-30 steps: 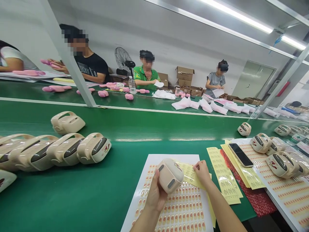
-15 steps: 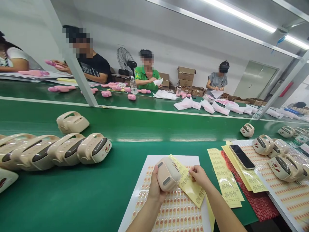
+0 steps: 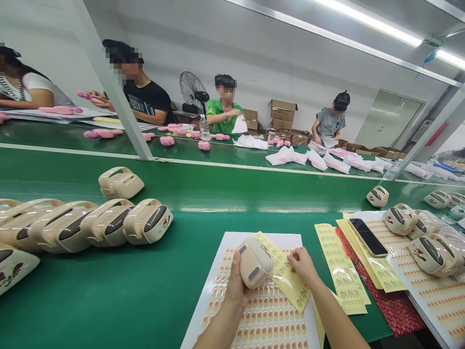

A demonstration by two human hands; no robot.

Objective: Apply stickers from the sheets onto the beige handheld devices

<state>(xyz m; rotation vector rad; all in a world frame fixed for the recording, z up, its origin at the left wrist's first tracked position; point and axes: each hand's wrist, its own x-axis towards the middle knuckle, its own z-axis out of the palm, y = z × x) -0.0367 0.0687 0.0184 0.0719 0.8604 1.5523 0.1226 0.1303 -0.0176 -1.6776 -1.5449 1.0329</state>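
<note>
In my left hand point(image 3: 238, 283) is a beige, rounded plastic device point(image 3: 255, 261), tilted so its underside with two grey strips faces me. My thumb presses its left side, and the fingers go underneath. Close on the right, my right hand point(image 3: 302, 264) pinches at the edge of a yellow label sheet point(image 3: 290, 281); whether a single label is between the fingertips I cannot tell. That sheet lies partly behind the device, on a white-edged sheet of small oval stickers point(image 3: 269, 315).
Several beige devices with handles point(image 3: 147, 222) line the left. More yellow sheets point(image 3: 343, 271), a phone point(image 3: 368, 236), red bubble wrap point(image 3: 388, 303) and further devices point(image 3: 434, 254) lie right. Beyond the green bench point(image 3: 218, 194), co-workers handle pink items point(image 3: 103, 133) and white wrapping point(image 3: 250, 142). A metal post point(image 3: 116, 92) rises left.
The whole view has shifted slightly, so the bench items sit a little farther right. The device in my left hand has turned slightly. My right hand stays pinched at the label sheet.
</note>
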